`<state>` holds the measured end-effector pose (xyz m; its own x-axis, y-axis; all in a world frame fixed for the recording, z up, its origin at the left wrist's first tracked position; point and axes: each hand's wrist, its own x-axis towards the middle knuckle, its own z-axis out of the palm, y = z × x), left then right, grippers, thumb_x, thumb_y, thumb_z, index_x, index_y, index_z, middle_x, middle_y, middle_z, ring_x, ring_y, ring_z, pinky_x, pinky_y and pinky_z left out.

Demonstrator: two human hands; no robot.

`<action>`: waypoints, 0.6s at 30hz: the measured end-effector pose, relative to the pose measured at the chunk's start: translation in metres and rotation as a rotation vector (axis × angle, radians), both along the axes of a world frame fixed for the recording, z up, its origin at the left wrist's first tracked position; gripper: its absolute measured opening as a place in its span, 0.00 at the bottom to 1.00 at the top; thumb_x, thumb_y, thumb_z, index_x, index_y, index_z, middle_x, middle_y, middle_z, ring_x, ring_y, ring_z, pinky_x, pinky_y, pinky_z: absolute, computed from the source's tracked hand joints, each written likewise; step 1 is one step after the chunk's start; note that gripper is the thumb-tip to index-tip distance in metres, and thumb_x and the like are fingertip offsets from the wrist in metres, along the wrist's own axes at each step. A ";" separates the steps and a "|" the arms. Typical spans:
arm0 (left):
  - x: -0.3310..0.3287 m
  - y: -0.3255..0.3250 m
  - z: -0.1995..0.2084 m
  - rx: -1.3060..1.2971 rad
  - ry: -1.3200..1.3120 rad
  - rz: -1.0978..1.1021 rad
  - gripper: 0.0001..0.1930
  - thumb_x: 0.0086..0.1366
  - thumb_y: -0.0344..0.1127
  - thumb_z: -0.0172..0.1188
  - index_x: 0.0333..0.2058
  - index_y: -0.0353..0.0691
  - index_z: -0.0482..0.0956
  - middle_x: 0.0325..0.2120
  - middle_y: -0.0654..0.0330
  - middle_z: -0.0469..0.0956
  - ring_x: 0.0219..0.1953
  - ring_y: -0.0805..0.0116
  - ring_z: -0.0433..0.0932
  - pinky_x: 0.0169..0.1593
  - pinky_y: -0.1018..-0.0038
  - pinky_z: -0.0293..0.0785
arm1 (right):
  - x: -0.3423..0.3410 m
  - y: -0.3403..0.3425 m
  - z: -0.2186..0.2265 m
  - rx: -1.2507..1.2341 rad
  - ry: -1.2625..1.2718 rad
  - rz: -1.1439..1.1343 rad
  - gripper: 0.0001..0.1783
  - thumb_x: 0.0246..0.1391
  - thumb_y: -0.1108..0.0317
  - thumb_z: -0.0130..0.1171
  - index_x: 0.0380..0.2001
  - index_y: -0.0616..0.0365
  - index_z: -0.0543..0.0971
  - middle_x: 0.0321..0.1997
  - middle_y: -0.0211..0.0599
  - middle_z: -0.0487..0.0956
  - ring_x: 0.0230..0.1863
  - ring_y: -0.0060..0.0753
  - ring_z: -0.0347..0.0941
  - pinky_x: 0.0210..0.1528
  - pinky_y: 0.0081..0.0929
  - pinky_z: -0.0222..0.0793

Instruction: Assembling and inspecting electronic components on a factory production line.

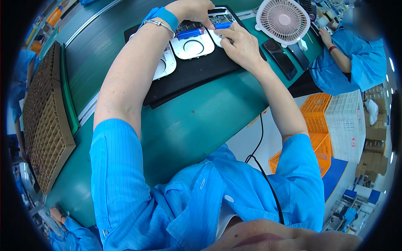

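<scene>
The left hand (194,10) is at the top centre of the frame, arched above the housings, its thumb dropping to the near side of a blue bar in the right housing (215,38). Its other fingers run to the top edge, and I cannot tell whether they hold anything. The right hand (244,45) comes in from the right of the upper centre, index finger stretched toward that same blue bar (223,25), thumb lower down over the white part — the gap between them is narrow, but whether something is pinched there cannot be made out.

Three white housings lie in a row at the upper centre. The right one, partly hidden by the right hand, shows a circuit board above its bar. The middle housing (193,47) bears a ring mark and has a blue bar of its own; the left housing (166,66), with a dotted grille, sits partly behind the left forearm. All rest on a black mat (190,79) on the green table (192,129).

A pale fan (283,20) stands at the upper right, with a dark phone (279,59) below it. Beyond — at the right — sits a co-worker (351,62) in blue, near orange crates (316,111) and a white crate (346,121). A brown divider tray (47,125) fills the left side.
</scene>
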<state>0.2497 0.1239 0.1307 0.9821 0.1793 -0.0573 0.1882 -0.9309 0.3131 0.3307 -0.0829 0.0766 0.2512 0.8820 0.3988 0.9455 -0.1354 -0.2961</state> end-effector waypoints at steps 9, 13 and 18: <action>0.002 0.000 0.003 0.041 -0.007 -0.013 0.30 0.47 0.45 0.79 0.46 0.33 0.84 0.43 0.43 0.84 0.47 0.46 0.83 0.51 0.60 0.78 | 0.002 -0.001 0.007 -0.076 -0.001 0.016 0.20 0.58 0.64 0.51 0.48 0.49 0.87 0.37 0.40 0.78 0.42 0.40 0.79 0.45 0.38 0.75; -0.002 0.000 0.001 0.009 0.030 0.006 0.30 0.46 0.45 0.80 0.46 0.35 0.84 0.42 0.44 0.85 0.46 0.47 0.83 0.50 0.60 0.79 | 0.004 -0.001 0.008 -0.122 -0.001 0.008 0.21 0.59 0.64 0.50 0.51 0.47 0.86 0.39 0.38 0.76 0.42 0.39 0.78 0.45 0.39 0.75; 0.005 0.002 0.006 0.017 0.044 0.032 0.30 0.44 0.45 0.81 0.46 0.37 0.85 0.41 0.46 0.85 0.45 0.48 0.84 0.50 0.60 0.79 | 0.006 -0.002 0.003 -0.116 -0.009 0.019 0.21 0.60 0.63 0.49 0.52 0.47 0.85 0.39 0.36 0.74 0.40 0.36 0.77 0.44 0.37 0.74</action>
